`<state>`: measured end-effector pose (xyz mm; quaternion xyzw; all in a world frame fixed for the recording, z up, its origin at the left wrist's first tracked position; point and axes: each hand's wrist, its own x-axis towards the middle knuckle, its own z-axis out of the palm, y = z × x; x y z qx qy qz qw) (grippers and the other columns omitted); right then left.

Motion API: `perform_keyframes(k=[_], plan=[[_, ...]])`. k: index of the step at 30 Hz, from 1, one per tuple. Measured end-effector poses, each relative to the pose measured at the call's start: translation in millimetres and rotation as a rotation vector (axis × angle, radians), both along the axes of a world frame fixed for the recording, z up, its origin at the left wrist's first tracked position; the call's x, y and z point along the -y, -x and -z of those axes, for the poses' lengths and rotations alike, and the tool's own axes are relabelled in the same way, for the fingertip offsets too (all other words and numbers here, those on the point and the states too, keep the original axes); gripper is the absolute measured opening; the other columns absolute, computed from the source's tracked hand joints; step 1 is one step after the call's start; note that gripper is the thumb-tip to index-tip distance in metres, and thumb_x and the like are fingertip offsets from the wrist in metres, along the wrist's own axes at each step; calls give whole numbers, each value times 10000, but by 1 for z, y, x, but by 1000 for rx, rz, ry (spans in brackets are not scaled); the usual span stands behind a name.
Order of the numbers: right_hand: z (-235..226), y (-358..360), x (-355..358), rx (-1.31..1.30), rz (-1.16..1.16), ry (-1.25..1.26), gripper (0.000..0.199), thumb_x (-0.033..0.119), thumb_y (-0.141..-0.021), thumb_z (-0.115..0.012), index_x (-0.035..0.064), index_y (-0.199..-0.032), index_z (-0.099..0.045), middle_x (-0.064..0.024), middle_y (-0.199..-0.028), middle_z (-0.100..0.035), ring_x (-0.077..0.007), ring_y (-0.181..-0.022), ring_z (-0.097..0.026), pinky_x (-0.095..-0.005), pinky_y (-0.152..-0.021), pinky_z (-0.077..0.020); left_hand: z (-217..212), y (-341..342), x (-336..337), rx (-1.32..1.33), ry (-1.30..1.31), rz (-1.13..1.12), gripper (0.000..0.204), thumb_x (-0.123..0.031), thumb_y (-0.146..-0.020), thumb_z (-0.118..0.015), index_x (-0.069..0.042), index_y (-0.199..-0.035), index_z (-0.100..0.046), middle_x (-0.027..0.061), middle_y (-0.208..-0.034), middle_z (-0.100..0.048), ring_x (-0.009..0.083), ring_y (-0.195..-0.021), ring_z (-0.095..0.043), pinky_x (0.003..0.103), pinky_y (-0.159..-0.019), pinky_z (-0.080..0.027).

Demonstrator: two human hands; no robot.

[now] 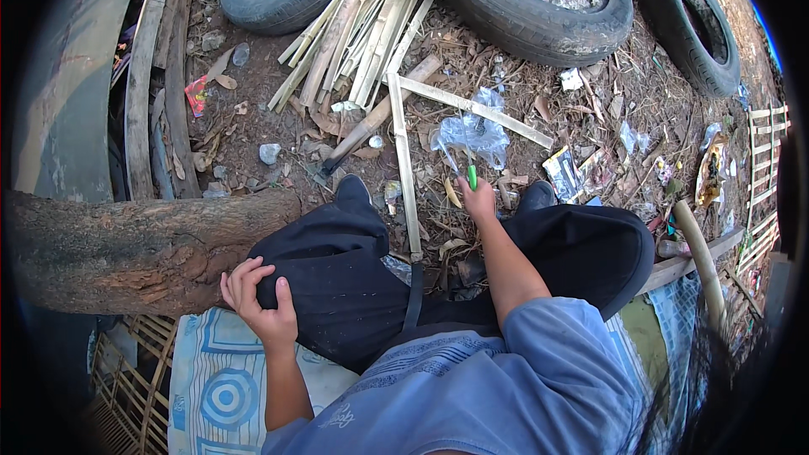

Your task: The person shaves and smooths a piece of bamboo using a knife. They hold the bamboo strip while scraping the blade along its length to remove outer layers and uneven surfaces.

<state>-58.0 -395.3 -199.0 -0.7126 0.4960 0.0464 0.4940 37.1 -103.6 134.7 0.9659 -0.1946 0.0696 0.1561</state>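
Observation:
My right hand (pixel 479 202) is closed round a slim tool with a green handle (pixel 472 175), held low over the ground between my feet. What its working end looks like I cannot make out against the litter. My left hand (pixel 259 299) rests at my left knee, fingers apart and holding nothing. A pale bamboo strip (pixel 404 168) runs between my legs, its near end meeting a dark flat strap-like piece (pixel 413 297). Another bamboo strip (pixel 476 109) slants right from its far end. Just beyond the right hand lies crumpled clear plastic (pixel 476 133).
Several split bamboo strips (pixel 371 29) are heaped ahead, near a wooden-handled tool (pixel 379 118) with a dark end. Tires stand beyond, one (pixel 539 21) centrally and another (pixel 691 25) right. A log (pixel 152 248) lies left. Leaves and wrappers litter the ground.

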Motion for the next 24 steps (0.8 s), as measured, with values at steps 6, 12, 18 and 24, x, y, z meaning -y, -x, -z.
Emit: perform_keyframes(k=[6,12,18,24], plan=[[8,1,-1,35,1,25,430,388,-838,-677,-18,-718,-604,-187,-625,-597,-301,-570,-580,-417,-590,-445,0,-1,2,-7,2,5,149,-144,-792,-625,-78,-922,-596,81,-1076,-624,265,-1081,-555,498,-1111,-196],[6,1,0,21,10,2,443,398,-841,-671,-16,-712,-580,-173,-613,-575,-301,-564,-550,-425,-590,-433,1,-2,2,-12,-4,2,146,-141,-792,-622,-75,-920,-594,80,-1074,-624,267,-1083,-556,499,-1111,-199],[5,0,-1,2,8,12,436,408,-845,-665,-10,-735,-605,-175,-633,-593,-297,-588,-574,-424,-605,-440,1,-2,2,-12,-4,-2,141,-133,-786,-622,-72,-910,-593,81,-1067,-626,270,-1082,-556,501,-1109,-205],[17,3,-3,33,16,-1,405,408,-851,-659,6,-804,-665,-171,-674,-634,-295,-626,-615,-408,-619,-460,0,-3,6,-18,0,-6,138,-130,-781,-621,-71,-903,-593,83,-1061,-628,277,-1081,-556,503,-1106,-212]])
